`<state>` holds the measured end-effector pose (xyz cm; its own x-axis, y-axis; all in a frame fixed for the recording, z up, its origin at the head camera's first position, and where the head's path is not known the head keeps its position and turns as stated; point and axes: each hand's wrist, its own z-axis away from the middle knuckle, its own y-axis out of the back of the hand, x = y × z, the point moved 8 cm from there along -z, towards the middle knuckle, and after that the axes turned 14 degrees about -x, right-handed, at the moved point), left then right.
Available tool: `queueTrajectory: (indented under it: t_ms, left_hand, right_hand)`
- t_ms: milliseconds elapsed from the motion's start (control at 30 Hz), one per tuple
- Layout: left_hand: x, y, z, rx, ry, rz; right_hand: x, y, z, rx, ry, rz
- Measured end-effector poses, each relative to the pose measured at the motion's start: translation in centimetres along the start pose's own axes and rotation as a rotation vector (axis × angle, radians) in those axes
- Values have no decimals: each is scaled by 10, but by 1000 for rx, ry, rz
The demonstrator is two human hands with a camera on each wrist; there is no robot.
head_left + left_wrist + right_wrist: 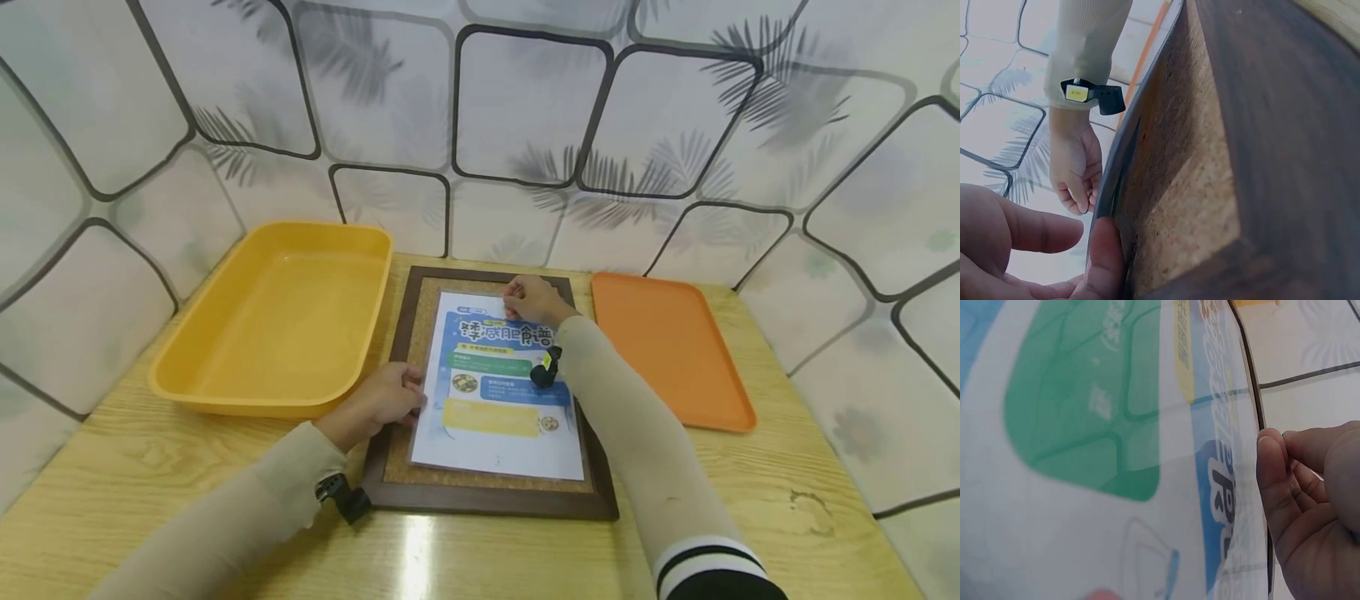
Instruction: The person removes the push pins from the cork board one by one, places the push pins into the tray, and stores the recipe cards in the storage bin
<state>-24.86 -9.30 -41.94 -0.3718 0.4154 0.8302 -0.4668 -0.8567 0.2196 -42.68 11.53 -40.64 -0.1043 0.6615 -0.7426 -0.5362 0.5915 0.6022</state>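
Note:
A laminated poster [487,450] with blue, green and yellow print lies on a brown-framed cork board [402,442]. At the poster's left edge, my left hand [386,396] pinches it; in the left wrist view the thumb [1047,231] is on the outer side and a fingertip [1107,250] lies between sheet and cork [1191,206]. My right hand [532,300] is by the poster's top edge, thumb and forefinger pressed together. Between those fingertips in the left wrist view shows a tiny dark greenish thing [1085,211], too small to identify.
A deep yellow tray [277,317] stands left of the board on the wooden table [225,467]. To the right lies a flat orange tray [675,350], partly behind the right forearm. Patterned fabric or panels [525,108] enclose the table's back and sides.

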Motion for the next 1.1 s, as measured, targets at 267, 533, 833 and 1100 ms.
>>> queueTrajectory:
  t_ms: [267,533,833,1100]
  left_hand:
    - [-3,0,-4,12,57,12]
    - [-3,0,-7,33,88,-5]
    - [3,0,-4,44,67,-25]
    - [-1,-1,-6,25,21,68]
  right_hand:
    - [-2,2,7,-2,-1,-47]
    - [-2,6,18,-3,18,-61]
    - [-2,16,29,39,-13,39]
    - [0,22,38,34,-1,43]
